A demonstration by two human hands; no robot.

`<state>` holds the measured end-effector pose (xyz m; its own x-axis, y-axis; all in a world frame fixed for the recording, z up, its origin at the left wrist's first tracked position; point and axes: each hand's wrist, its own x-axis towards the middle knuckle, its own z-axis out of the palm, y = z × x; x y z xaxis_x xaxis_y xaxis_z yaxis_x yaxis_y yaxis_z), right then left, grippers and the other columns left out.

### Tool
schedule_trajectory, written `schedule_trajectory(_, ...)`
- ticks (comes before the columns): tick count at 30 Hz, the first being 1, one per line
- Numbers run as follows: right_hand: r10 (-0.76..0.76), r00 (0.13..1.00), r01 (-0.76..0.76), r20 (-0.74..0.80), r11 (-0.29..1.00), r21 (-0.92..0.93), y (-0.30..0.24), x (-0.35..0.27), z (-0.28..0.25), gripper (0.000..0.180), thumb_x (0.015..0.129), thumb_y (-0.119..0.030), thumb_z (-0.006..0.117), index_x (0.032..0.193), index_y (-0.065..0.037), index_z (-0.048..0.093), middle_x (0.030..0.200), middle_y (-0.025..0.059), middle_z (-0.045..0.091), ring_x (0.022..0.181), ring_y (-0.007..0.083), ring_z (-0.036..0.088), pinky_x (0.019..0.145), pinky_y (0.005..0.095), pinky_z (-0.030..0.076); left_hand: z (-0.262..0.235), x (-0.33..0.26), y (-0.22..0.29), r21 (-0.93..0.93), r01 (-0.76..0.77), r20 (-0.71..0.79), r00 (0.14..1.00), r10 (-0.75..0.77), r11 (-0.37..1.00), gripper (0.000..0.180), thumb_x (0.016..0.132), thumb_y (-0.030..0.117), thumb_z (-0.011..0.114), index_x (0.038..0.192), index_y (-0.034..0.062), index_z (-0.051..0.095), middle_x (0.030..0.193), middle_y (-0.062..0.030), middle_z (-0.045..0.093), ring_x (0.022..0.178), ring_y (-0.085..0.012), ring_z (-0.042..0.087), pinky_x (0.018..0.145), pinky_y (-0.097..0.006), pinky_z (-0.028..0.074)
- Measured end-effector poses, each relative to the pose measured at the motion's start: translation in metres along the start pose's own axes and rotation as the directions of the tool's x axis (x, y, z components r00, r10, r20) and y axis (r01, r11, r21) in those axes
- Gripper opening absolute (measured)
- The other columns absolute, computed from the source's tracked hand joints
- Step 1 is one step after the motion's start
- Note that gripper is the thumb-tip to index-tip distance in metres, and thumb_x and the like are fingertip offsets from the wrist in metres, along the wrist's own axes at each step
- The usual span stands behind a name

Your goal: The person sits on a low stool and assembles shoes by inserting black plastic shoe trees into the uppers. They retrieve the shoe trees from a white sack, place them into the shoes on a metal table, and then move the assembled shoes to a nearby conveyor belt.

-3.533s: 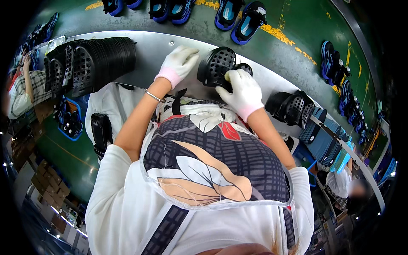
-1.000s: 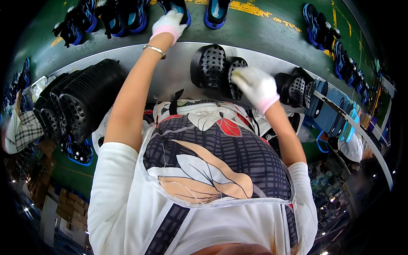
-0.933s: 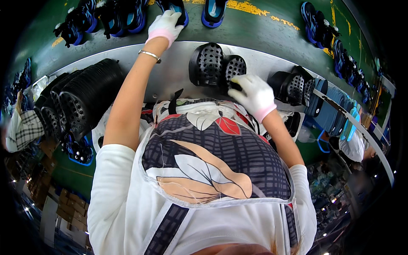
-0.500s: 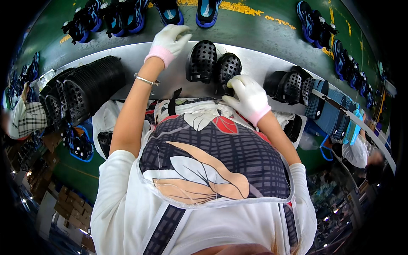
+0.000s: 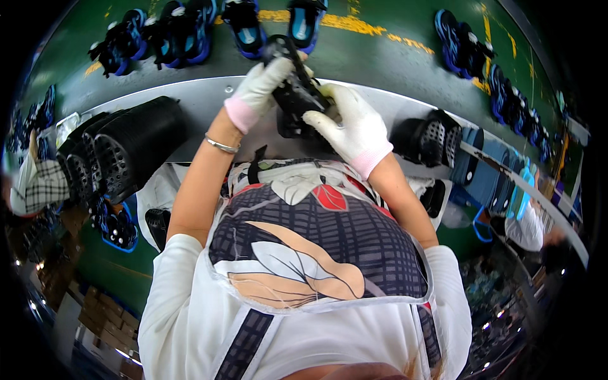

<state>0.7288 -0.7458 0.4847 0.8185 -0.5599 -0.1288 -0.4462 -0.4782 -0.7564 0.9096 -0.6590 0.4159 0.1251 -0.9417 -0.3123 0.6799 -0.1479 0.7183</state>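
My left hand [image 5: 258, 87], in a white glove with a pink cuff, is closed around the upper part of a black perforated shoe-shaped piece [image 5: 297, 92]. This piece is tilted and raised over the metal bench [image 5: 209, 95]. My right hand [image 5: 354, 123], gloved the same way, grips its lower end between thumb and fingers. Motion blurs the piece's detail. Partly hidden beneath it, another black piece [image 5: 290, 130] lies on the bench. Two blue-and-black shoes [image 5: 246, 31] stand just beyond my hands.
At the left a long nested stack of black perforated pieces [image 5: 142, 142] lies on the bench; a smaller group [image 5: 430, 139] is at the right. Blue flat pieces [image 5: 472, 155] stand beyond that. More shoes [image 5: 187, 35] line the green surface [image 5: 367, 54] ahead.
My left hand has come down from near the shoes and closed on a black piece. That piece has been lifted off the bench and tilted, with my right hand also on it.
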Motion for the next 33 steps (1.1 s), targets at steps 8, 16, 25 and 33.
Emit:
schedule_trajectory(8, 0.172, 0.985, -0.166, 0.011, 0.961, -0.221, 0.001, 0.04, 0.012, 0.036, 0.082, -0.04, 0.063, 0.087, -0.005, 0.058, 0.074, 0.0155, 0.062, 0.073, 0.0353, 0.062, 0.067, 0.0406, 0.049, -0.004, 0.015, 0.01, 0.0, -0.018, -0.237, 0.971, 0.017, 1.0, 0.034, 0.092, 0.028, 0.061, 0.116, 0.005, 0.054, 0.105, -0.0019, 0.059, 0.095, -0.0132, 0.059, 0.089, -0.034, 0.05)
schedule_trajectory(16, 0.346, 0.935, -0.353, -0.074, 0.926, -0.133, 0.045, 0.085, 0.006, 0.046, 0.082, -0.048, 0.058, 0.081, -0.003, 0.066, 0.073, 0.021, 0.063, 0.074, 0.0383, 0.062, 0.068, 0.0396, 0.049, -0.056, 0.059, -0.01, 0.951, -0.236, 0.135, 0.899, 0.416, 0.202, 0.052, 0.082, 0.039, 0.064, 0.117, 0.0015, 0.056, 0.113, -0.0189, 0.054, 0.103, -0.0319, 0.056, 0.091, -0.038, 0.047)
schedule_trajectory(25, 0.438, 0.881, -0.346, 0.18, 0.855, -0.387, 0.059, 0.165, -0.021, 0.052, 0.082, -0.049, 0.054, 0.082, 0.001, 0.068, 0.074, 0.0185, 0.065, 0.074, 0.0301, 0.065, 0.071, 0.0388, 0.051, -0.039, 0.12, -0.034, 0.988, -0.072, 0.081, 0.995, 0.058, -0.138, 0.029, 0.086, 0.033, 0.06, 0.101, 0.0087, 0.065, 0.111, -0.0106, 0.059, 0.101, -0.0322, 0.058, 0.085, -0.043, 0.051)
schedule_trajectory(33, 0.489, 0.866, -0.315, 0.107, 0.698, -0.643, 0.035, 0.204, 0.007, 0.05, 0.084, -0.046, 0.046, 0.097, -0.004, 0.069, 0.097, 0.0209, 0.066, 0.094, 0.0351, 0.063, 0.085, 0.0416, 0.05, -0.051, 0.146, -0.047, 0.995, 0.058, -0.07, 0.988, -0.136, -0.085, 0.027, 0.083, 0.028, 0.057, 0.104, 0.0112, 0.065, 0.11, -0.0105, 0.061, 0.101, -0.0303, 0.059, 0.084, -0.04, 0.05)
